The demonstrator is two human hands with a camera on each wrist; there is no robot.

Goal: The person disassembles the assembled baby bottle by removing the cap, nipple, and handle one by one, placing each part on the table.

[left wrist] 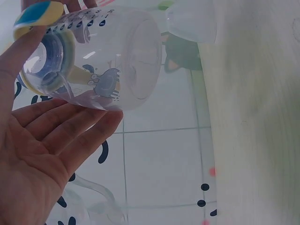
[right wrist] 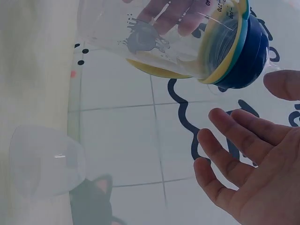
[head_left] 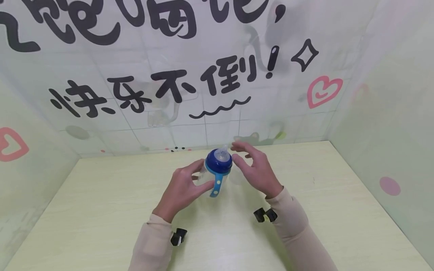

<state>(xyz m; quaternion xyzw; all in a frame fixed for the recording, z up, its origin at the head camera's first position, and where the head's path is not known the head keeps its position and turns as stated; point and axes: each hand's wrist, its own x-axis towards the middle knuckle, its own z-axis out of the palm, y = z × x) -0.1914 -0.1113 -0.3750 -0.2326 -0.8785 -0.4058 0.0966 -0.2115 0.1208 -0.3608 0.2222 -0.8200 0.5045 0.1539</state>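
Observation:
In the head view, my left hand (head_left: 184,185) holds a clear baby bottle (head_left: 202,176), its thumb at the blue dotted handle (head_left: 217,185) and its fingers round the far side. The bottle has a dark blue collar (head_left: 217,162) and a clear teat (head_left: 223,153) on top. Animal prints and a measuring scale show on its wall (left wrist: 105,84) in the left wrist view. Beside the collar, my right hand (head_left: 259,171) is spread with bent fingers, thumb close to the teat and nothing in its grasp.
A translucent cap (right wrist: 47,161) stands on the pale wooden table (head_left: 101,210), to the right of the bottle. Behind rises a glossy wall (head_left: 183,131) with black lettering. Side panels (head_left: 390,124) with pink hearts flank the table.

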